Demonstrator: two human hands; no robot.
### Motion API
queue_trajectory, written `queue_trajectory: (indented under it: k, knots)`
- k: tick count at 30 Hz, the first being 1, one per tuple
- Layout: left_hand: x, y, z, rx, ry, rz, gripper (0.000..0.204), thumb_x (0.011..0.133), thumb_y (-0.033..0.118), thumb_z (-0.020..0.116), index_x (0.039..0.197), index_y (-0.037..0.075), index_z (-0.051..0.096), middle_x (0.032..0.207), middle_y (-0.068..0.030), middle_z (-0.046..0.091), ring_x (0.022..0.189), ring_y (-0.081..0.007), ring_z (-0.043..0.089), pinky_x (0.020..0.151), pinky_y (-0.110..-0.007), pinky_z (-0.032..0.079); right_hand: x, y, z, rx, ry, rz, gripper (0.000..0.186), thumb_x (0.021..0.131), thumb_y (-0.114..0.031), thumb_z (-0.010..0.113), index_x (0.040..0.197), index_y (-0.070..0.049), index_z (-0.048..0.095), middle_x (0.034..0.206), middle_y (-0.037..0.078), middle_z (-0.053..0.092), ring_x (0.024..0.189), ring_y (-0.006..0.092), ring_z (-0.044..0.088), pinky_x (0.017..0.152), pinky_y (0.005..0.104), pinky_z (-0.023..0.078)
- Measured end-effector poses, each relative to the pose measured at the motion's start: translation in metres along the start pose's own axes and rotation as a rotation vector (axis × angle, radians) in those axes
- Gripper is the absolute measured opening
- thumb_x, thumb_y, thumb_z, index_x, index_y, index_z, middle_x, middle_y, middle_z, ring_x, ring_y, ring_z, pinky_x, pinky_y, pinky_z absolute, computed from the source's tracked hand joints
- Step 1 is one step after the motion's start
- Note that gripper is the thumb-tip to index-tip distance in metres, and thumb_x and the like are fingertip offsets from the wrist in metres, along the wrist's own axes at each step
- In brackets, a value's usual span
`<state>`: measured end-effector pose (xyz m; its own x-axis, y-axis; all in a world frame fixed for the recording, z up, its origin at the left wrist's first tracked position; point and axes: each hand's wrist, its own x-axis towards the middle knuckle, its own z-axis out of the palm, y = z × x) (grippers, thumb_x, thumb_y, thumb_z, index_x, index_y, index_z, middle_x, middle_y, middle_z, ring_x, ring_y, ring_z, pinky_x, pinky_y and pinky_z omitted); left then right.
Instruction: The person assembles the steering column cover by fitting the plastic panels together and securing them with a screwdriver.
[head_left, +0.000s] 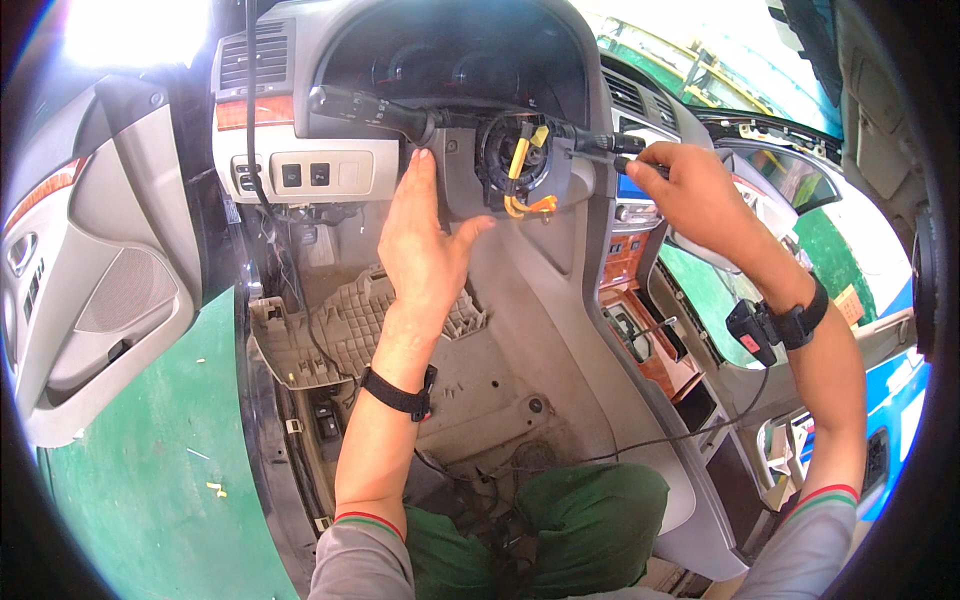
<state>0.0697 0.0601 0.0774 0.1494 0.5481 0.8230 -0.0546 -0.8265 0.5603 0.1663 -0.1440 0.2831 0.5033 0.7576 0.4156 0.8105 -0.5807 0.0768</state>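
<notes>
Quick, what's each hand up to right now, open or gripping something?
Left hand: open, fingers extended along the left edge of the steering column cover.
Right hand: closed around a dark-handled, screwdriver-like tool.

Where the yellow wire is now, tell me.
In the head view, just right of upper centre, the yellow wire lies across the black ring, between the left hand and right hand.

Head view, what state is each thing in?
Left hand: open, thumb spread
Screwdriver: gripped, shaft pointing left
Right hand: closed around the screwdriver handle
Steering hub: exposed
Yellow wires: dangling loosely at the hub
Driver's door: open
Instrument cluster: appears unlit
Ribbed trim panel: detached, lying in the footwell
</notes>
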Motion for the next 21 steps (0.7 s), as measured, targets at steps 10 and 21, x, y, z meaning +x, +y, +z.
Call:
queue_trajectory:
  k: [10,21]
  knots:
    - [0.0,0.002,0.002,-0.024,0.041,-0.008,0.101,0.061,0.019,0.097,0.148,-0.002,0.049,0.147,-0.0194,0.058,0.133,-0.0329,0.058,0.11,-0.039,0.047,0.007,0.005,0.002,-0.315,0.079,-0.385,0.028,0.094,-0.024,0.067,0.094,0.003,0.073,0.073,0.017,0.07,0.072,0.0369,0.069,0.066,0.046,0.052]
    - [0.001,-0.002,0.002,-0.034,0.052,0.001,0.1,0.062,0.016,0.097,0.148,0.0,0.05,0.146,-0.0192,0.059,0.133,-0.033,0.058,0.11,-0.04,0.048,0.008,-0.002,-0.004,0.044,-0.025,0.015,0.032,0.095,-0.026,0.066,0.094,0.006,0.069,0.078,0.017,0.072,0.073,0.0351,0.069,0.067,0.044,0.052]
